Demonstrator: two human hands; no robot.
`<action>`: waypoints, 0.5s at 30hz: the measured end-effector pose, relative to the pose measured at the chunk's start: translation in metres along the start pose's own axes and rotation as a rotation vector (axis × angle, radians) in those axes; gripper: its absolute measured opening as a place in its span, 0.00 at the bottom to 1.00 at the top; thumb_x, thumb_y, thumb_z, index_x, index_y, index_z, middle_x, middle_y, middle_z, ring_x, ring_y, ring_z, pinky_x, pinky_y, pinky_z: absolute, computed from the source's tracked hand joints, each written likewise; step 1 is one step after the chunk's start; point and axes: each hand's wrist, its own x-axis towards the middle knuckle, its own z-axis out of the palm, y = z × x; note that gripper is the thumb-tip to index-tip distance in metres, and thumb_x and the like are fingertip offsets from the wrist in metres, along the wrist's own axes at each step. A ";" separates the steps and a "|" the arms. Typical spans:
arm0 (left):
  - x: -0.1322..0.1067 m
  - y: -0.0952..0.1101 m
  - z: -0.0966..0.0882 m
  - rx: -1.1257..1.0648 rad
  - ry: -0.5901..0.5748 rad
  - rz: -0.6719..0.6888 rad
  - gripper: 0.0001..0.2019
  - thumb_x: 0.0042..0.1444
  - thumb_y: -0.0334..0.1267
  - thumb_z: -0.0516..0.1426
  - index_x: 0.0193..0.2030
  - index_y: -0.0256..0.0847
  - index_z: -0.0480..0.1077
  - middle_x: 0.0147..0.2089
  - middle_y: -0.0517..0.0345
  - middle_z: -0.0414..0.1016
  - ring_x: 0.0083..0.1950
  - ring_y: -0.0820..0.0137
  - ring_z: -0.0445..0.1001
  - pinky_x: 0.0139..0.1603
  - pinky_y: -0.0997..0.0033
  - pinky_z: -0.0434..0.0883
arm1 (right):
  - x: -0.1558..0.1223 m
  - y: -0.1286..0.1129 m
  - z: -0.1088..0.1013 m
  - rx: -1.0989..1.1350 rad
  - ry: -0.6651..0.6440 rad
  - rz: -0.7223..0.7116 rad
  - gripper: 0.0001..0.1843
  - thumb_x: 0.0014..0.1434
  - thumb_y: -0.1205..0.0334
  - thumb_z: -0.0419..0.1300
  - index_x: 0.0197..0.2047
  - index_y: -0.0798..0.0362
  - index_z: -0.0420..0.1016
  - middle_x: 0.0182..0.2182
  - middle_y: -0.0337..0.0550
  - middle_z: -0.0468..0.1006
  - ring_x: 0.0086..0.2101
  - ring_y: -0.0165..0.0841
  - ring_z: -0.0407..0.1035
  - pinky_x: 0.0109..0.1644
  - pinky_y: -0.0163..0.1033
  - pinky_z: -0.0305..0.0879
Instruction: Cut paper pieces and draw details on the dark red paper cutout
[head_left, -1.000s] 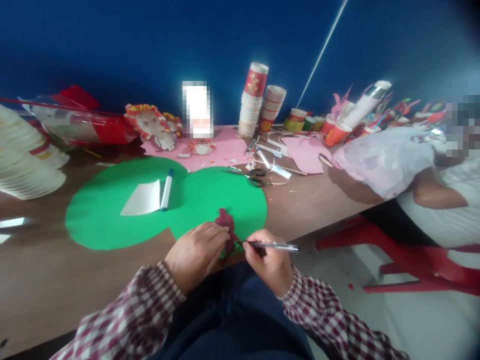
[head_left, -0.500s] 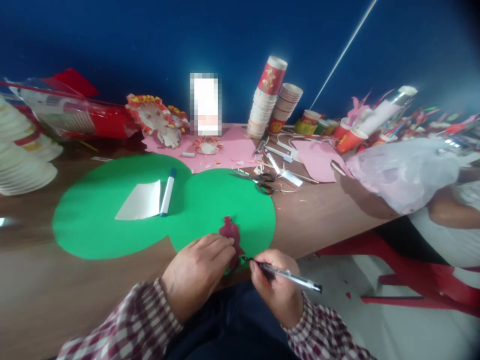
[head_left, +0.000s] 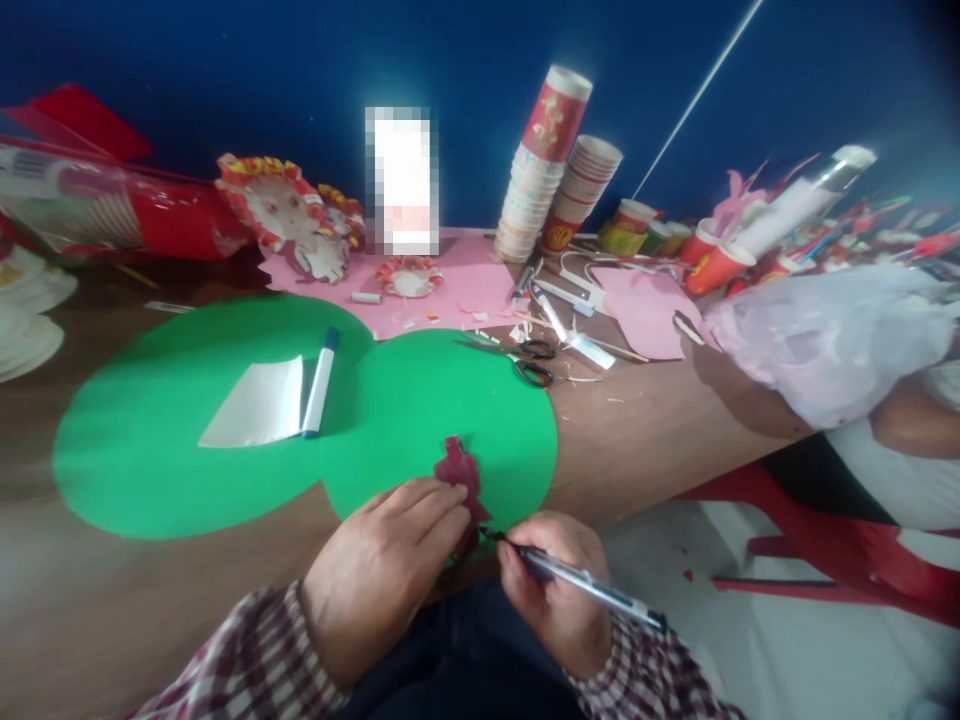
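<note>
A dark red paper cutout (head_left: pixel 458 470) lies on the near edge of a green paper sheet (head_left: pixel 405 420) cut in joined rounded lobes. My left hand (head_left: pixel 397 560) rests over the cutout's lower part, fingers flat, together and pressing it down. My right hand (head_left: pixel 555 580) is closed round a clear-barrelled pen (head_left: pixel 581 580). Its black tip touches or nearly touches the cutout's lower right edge, beside the left fingertips. On the green sheet's left lobe lie a white paper piece (head_left: pixel 255 405) and a white marker with blue ends (head_left: pixel 321 385).
Black-handled scissors (head_left: pixel 534 360) lie at the green sheet's far right edge. Behind are pink paper (head_left: pixel 465 285), stacked paper cups (head_left: pixel 544 160) and red-rimmed paper flower shapes (head_left: pixel 274 210). A plastic bag (head_left: pixel 832 335) sits at right, beside another person's arm (head_left: pixel 915 415) and a red chair (head_left: pixel 810 545).
The view has shifted slightly, so the table things sit a little differently. Both hands stay at the cutout; the pen tip remains by its lower edge.
</note>
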 end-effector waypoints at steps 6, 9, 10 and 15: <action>0.001 0.001 -0.001 0.005 0.012 0.005 0.13 0.61 0.33 0.47 0.48 0.37 0.69 0.50 0.51 0.73 0.50 0.62 0.70 0.45 0.58 0.74 | -0.001 0.000 -0.001 0.000 0.004 0.010 0.03 0.56 0.67 0.58 0.30 0.53 0.67 0.21 0.38 0.73 0.23 0.30 0.68 0.30 0.34 0.61; 0.000 0.001 -0.001 0.008 0.012 0.002 0.13 0.61 0.34 0.47 0.48 0.37 0.69 0.50 0.52 0.73 0.50 0.62 0.70 0.45 0.58 0.74 | 0.000 0.000 -0.001 0.008 0.004 0.016 0.03 0.56 0.67 0.58 0.30 0.53 0.67 0.21 0.38 0.73 0.23 0.29 0.68 0.30 0.34 0.61; -0.001 0.001 -0.001 0.009 0.013 0.001 0.13 0.61 0.34 0.47 0.47 0.37 0.69 0.50 0.52 0.74 0.50 0.62 0.70 0.45 0.58 0.74 | 0.000 0.000 0.000 0.008 0.006 0.016 0.03 0.56 0.67 0.58 0.30 0.53 0.67 0.21 0.38 0.73 0.23 0.30 0.68 0.30 0.34 0.61; 0.000 0.001 0.000 0.015 0.016 0.003 0.13 0.62 0.34 0.47 0.47 0.37 0.69 0.50 0.52 0.74 0.50 0.62 0.71 0.45 0.58 0.74 | 0.000 0.001 0.001 0.001 0.017 0.018 0.03 0.56 0.67 0.58 0.30 0.53 0.68 0.21 0.38 0.73 0.23 0.30 0.69 0.30 0.34 0.62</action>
